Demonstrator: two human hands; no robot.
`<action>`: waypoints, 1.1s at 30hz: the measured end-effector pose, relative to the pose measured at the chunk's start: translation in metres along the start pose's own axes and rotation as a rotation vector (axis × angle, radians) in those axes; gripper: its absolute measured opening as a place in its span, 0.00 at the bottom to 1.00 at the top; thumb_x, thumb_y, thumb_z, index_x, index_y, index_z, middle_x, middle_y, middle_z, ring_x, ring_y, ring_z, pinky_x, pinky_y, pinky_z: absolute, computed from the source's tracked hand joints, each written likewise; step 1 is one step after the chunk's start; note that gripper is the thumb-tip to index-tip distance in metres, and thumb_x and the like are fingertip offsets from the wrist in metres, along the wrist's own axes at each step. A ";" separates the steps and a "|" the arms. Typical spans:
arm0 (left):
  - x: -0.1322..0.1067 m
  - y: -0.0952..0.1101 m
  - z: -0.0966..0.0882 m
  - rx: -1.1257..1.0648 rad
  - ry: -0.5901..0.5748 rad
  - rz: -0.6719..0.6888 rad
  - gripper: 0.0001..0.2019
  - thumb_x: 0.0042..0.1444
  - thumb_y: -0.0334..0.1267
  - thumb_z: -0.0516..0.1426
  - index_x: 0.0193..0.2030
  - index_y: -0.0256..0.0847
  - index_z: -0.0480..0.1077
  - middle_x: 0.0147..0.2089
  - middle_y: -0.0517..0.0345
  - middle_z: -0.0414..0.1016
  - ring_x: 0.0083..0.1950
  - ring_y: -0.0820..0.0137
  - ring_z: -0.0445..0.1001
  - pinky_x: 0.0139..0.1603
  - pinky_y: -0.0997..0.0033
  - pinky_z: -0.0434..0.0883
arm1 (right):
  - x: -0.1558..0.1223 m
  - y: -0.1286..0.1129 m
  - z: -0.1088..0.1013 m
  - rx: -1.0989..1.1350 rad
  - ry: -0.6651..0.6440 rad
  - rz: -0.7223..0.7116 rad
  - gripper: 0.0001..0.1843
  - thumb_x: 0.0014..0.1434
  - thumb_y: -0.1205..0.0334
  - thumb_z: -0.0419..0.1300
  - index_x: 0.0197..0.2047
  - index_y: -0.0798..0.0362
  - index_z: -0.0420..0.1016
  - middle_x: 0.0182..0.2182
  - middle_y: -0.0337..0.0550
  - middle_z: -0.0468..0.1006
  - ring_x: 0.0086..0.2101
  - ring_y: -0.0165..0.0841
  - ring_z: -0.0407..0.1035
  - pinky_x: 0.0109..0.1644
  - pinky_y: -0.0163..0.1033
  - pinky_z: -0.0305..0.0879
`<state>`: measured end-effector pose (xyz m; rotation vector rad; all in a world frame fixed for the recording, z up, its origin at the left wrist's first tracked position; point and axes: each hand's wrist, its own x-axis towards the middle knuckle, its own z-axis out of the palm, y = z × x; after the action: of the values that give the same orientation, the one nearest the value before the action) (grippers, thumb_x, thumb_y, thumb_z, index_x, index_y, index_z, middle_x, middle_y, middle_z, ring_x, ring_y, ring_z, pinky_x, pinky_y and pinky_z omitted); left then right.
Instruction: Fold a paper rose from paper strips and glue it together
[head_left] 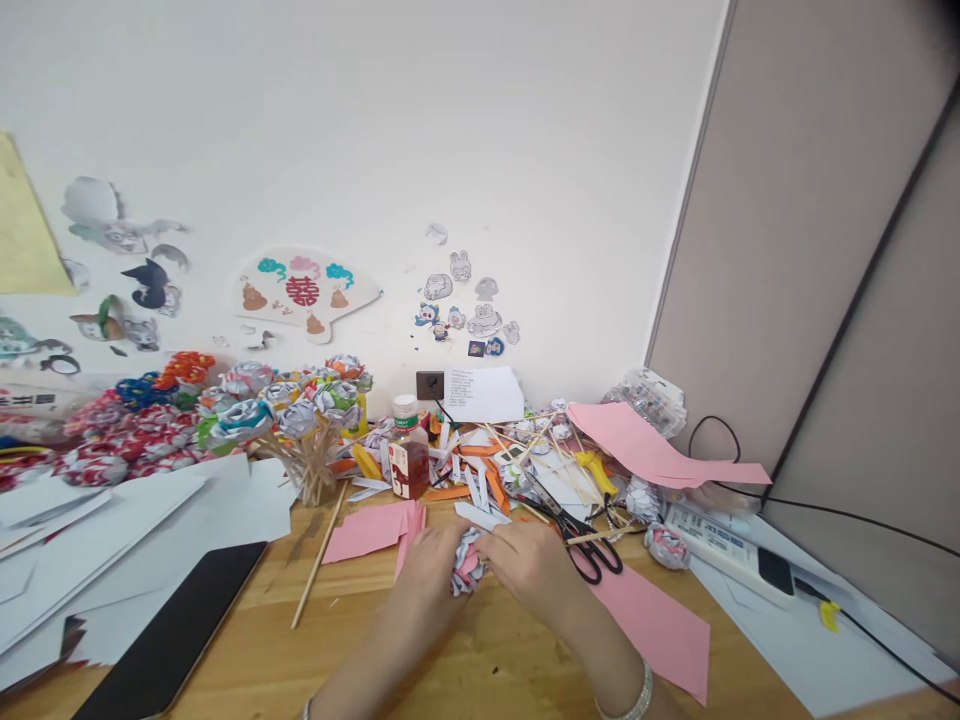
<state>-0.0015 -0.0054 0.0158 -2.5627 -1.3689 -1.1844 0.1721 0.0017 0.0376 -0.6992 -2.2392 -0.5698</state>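
Between my two hands is a paper flower of crumpled white and pink paper. My left hand grips it from the left, fingers curled around its side. My right hand closes on its upper right edge, with a white paper strip sticking out just above the fingers. The fingertips are partly hidden behind the flower. Black-handled scissors lie beside my right hand. Pink paper pieces lie left of my left hand, and a larger pink sheet lies at the right.
A bottle of reddish liquid stands behind the hands amid paper scraps. Finished paper flowers on sticks fill the back left. White sheets, a black tablet-like slab and a wooden stick lie left. A power strip sits right.
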 end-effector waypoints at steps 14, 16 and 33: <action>0.000 0.005 0.000 0.066 -0.067 -0.037 0.13 0.51 0.28 0.54 0.44 0.41 0.65 0.39 0.51 0.77 0.40 0.59 0.75 0.40 0.62 0.68 | 0.001 -0.006 0.004 -0.086 0.038 0.104 0.12 0.62 0.67 0.49 0.28 0.52 0.68 0.24 0.39 0.71 0.23 0.32 0.63 0.26 0.39 0.47; 0.000 0.006 -0.002 0.075 -0.074 -0.047 0.12 0.51 0.29 0.54 0.44 0.40 0.65 0.39 0.50 0.77 0.40 0.59 0.75 0.40 0.61 0.68 | 0.000 -0.006 0.007 -0.102 0.050 0.085 0.12 0.62 0.67 0.49 0.28 0.53 0.68 0.23 0.39 0.71 0.22 0.31 0.63 0.26 0.38 0.46; 0.000 0.002 0.003 0.118 -0.064 0.013 0.14 0.51 0.28 0.53 0.45 0.38 0.65 0.41 0.46 0.77 0.41 0.57 0.75 0.41 0.60 0.68 | -0.001 -0.006 0.014 -0.174 0.087 0.055 0.11 0.63 0.68 0.51 0.29 0.53 0.69 0.21 0.38 0.70 0.22 0.31 0.62 0.25 0.39 0.45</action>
<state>0.0018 -0.0057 0.0137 -2.5445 -1.3863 -0.9960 0.1622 0.0051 0.0267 -0.8049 -2.1006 -0.7596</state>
